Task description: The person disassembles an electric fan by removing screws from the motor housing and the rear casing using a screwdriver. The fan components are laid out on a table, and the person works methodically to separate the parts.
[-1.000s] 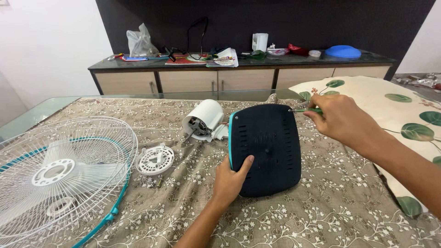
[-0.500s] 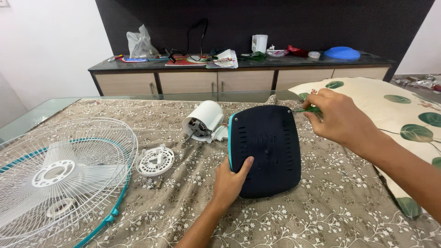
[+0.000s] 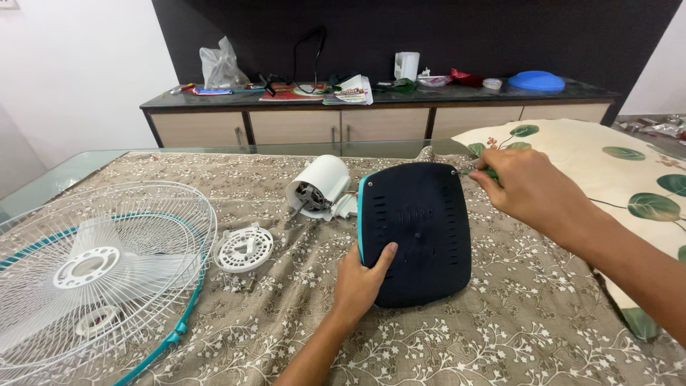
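A dark blue fan base lies upside down on the patterned tablecloth. My left hand grips its near left edge, thumb pressed on the underside. My right hand is closed on a green-handled screwdriver whose tip meets the base's far right corner. A white motor housing lies just left of the base, joined to it by a white neck.
A white and teal fan grille with blades fills the left of the table. A small round white cap and loose screws lie beside it. A leaf-print cushion sits at right. A cluttered sideboard stands behind.
My right hand has shifted slightly left and down toward the base's far right corner. My left hand and the base have stayed put.
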